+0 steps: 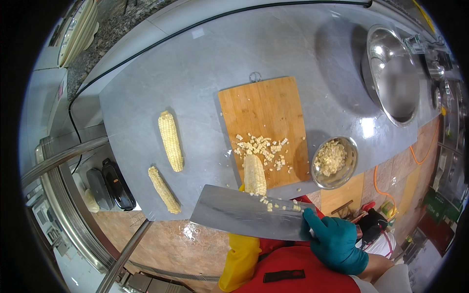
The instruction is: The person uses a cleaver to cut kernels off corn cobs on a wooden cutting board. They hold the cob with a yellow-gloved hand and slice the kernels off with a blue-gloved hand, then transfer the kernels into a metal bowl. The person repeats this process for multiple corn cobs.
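My right hand, in a teal glove, grips the handle of a wide cleaver, with kernels stuck on its blade. My left hand, in a yellow glove, is mostly hidden under the blade; only the cuff and a small bit by the cob's lower end show. A partly cut corn cob lies at the near edge of a wooden cutting board, with loose kernels beyond it. To the right stands a small metal bowl holding cut kernels.
Two corn cobs, one thicker than the other, lie left on the grey table. A large steel basin stands at the right. Metal rails run at the lower left; an orange hose lies on the floor.
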The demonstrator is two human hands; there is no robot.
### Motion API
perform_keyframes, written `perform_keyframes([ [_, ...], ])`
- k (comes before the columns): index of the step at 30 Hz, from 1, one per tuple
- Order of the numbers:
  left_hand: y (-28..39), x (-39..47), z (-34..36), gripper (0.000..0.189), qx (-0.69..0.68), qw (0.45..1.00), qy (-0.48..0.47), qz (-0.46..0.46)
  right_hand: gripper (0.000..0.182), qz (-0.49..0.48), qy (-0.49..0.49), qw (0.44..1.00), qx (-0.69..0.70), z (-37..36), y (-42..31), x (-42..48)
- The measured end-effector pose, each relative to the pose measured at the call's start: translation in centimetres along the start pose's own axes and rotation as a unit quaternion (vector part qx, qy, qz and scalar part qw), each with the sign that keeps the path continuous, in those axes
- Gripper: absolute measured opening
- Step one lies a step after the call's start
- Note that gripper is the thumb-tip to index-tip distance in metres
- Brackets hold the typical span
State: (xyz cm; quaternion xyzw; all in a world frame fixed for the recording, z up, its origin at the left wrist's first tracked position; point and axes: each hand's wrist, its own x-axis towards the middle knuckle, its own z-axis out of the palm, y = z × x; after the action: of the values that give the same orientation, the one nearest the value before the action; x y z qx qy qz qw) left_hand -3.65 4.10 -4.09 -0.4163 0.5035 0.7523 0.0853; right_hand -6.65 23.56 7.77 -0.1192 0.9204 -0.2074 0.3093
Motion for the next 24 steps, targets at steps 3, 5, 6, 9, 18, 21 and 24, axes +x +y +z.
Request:
perform_keyframes([
  [3, 0.1, 0.0, 0.0, 0.033, 0.0, 1.0, 0.002, -0.001, 0.062, -0.001, 0.013, 1.0, -0.003, 0.1, 0.0, 0.0],
  [5, 0.0, -0.1, 0.0, 0.032, 0.002, 1.0, 0.003, -0.001, 0.063, -0.002, 0.01, 1.0, -0.008, 0.3, 0.0, 0.0],
  [6, 0.0, -0.1, 0.0, 0.032, 0.002, 1.0, 0.002, 0.0, 0.063, -0.002, 0.009, 1.0, -0.01, 0.5, 0.1, 0.0],
  [9, 0.0, -0.2, -0.1, 0.031, 0.004, 1.0, 0.003, -0.001, 0.062, 0.006, -0.003, 1.0, 0.013, 1.0, 0.1, 0.5],
  [18, -0.2, -0.2, -0.3, 0.028, 0.011, 1.0, 0.007, 0.006, 0.056, 0.011, 0.012, 1.0, -0.027, 3.0, -0.2, 1.7],
  [21, -0.3, -0.3, -0.3, 0.027, 0.016, 1.0, 0.007, 0.011, 0.054, 0.003, 0.013, 1.0, -0.012, 2.9, -0.2, 2.2],
  [24, -0.4, -0.4, -0.3, 0.027, 0.018, 1.0, 0.011, 0.018, 0.053, 0.006, 0.007, 1.0, -0.02, 3.4, -0.5, 2.9],
])
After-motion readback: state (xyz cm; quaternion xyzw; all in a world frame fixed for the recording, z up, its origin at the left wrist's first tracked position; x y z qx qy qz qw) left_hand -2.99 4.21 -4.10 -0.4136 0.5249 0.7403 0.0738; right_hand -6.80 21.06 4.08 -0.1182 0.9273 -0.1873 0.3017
